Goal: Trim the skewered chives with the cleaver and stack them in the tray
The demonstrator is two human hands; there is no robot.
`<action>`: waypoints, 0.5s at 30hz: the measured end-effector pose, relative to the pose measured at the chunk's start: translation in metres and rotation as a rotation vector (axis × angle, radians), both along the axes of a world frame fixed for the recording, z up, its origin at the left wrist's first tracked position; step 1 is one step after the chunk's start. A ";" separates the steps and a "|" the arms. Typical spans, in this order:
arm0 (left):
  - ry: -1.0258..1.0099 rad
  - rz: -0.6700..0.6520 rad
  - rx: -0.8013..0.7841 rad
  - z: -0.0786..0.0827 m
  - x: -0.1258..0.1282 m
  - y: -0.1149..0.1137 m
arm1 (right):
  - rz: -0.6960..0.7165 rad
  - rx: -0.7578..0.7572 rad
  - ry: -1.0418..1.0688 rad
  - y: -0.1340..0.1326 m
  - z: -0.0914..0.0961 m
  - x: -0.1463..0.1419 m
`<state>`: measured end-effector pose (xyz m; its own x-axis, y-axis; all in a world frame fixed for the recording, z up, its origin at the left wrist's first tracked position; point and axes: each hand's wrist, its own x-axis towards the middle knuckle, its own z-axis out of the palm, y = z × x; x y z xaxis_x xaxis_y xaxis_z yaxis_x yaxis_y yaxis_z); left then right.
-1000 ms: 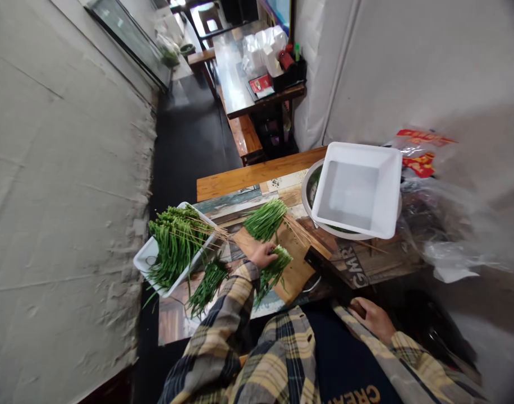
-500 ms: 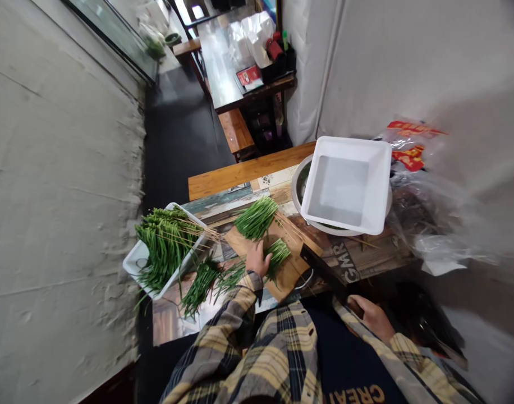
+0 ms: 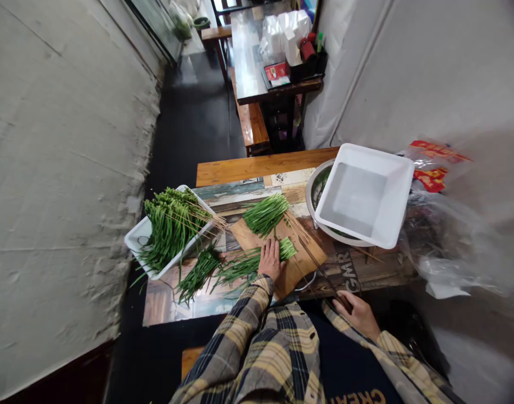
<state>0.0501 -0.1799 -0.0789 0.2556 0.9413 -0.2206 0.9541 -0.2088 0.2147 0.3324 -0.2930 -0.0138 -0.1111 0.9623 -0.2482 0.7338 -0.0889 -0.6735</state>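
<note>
Pressing loose garlic chives (image 3: 243,266) onto wooden cutting board (image 3: 292,273) with left hand (image 3: 271,259) laid flat, fingers extended. Gripping cleaver (image 3: 320,269) by handle in right hand (image 3: 361,317), near right. Note skewered chive bundle (image 3: 264,215) at board's far side; white tray (image 3: 142,232) of skewered chives at left on table (image 3: 161,306).

Rough grey wall (image 3: 63,168) left of the left grip (image 3: 271,260); pale wall (image 3: 446,73) right of it. Patchwork-plank surface (image 3: 161,310) beneath, wooden bench (image 3: 240,171) just ahead. Farther ahead: second table (image 3: 247,59), top shiny with light, another bench (image 3: 252,124) alongside. Dark floor (image 3: 196,112) ahead-left, glass pane (image 3: 152,25) beyond.
</note>
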 end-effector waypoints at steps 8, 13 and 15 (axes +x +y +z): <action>-0.065 0.012 -0.033 0.003 0.018 0.009 | -0.017 0.037 0.016 0.007 0.005 -0.012; -0.073 0.035 -0.027 0.013 0.003 -0.001 | -0.024 0.042 0.017 0.007 0.004 -0.016; -0.060 0.049 -0.014 0.017 -0.007 -0.010 | -0.019 0.034 0.032 0.006 0.001 -0.017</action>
<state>0.0434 -0.1901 -0.0618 0.2221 0.9501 -0.2191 0.9484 -0.1583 0.2748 0.3152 -0.2869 -0.0123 -0.1005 0.9720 -0.2122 0.7104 -0.0792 -0.6994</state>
